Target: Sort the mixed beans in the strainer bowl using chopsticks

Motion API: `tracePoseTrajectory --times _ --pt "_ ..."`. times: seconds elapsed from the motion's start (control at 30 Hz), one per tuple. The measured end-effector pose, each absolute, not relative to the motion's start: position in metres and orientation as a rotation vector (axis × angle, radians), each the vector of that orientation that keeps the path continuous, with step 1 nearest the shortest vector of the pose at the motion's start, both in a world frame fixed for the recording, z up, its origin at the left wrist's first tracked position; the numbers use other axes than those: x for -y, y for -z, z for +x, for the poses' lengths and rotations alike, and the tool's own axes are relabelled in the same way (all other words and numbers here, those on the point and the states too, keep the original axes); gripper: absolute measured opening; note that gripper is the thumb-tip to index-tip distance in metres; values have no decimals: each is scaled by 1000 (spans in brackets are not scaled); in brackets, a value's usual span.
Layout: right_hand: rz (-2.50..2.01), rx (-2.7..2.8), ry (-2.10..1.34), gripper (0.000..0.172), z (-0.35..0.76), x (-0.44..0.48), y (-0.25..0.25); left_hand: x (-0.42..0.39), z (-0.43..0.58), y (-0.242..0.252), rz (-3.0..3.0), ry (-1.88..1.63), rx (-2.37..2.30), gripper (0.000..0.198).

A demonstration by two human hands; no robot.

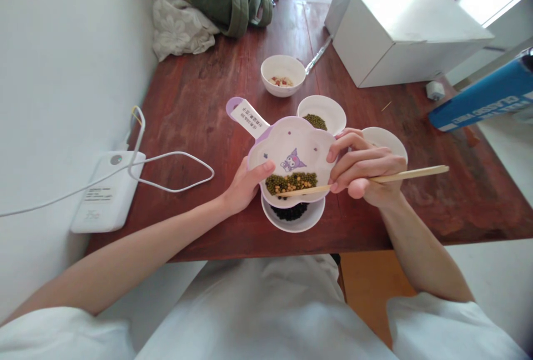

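My left hand point(245, 185) grips the rim of a white, flower-shaped cartoon plate point(291, 149), which has a purple edge and a long labelled handle. A heap of green mung beans point(290, 182) with a few tan beans lies at the plate's near side. My right hand point(362, 163) holds a pair of wooden chopsticks point(410, 174), their tips reaching over the plate to the beans. A white bowl of black beans point(291, 211) sits under the plate, partly hidden by it.
A white dish of green beans point(320, 113), a white bowl of reddish beans point(283, 75) and a white dish point(385, 139) stand on the red-brown wooden table point(200, 127). A white box, a blue package, a white device with a cable and a green bag surround them.
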State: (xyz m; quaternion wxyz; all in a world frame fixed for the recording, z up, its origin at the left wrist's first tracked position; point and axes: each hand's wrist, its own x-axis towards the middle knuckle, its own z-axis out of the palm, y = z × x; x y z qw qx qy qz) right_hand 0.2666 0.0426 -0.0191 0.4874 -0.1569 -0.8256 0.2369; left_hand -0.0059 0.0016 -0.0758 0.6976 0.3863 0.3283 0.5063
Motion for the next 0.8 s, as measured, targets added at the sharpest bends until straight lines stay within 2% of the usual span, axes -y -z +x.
tracePoseTrajectory --times 0.37,0.63,0.8 --pt "-338 2007 -610 43 267 -46 21 -1 -6 77 854 -1138 -735 74" --pt "-418 1886 -653 57 269 -44 24 -1 -6 76 839 -1134 -737 73" --pt "-495 1782 -654 53 269 -43 27 -1 -6 75 843 -1131 -738 73"
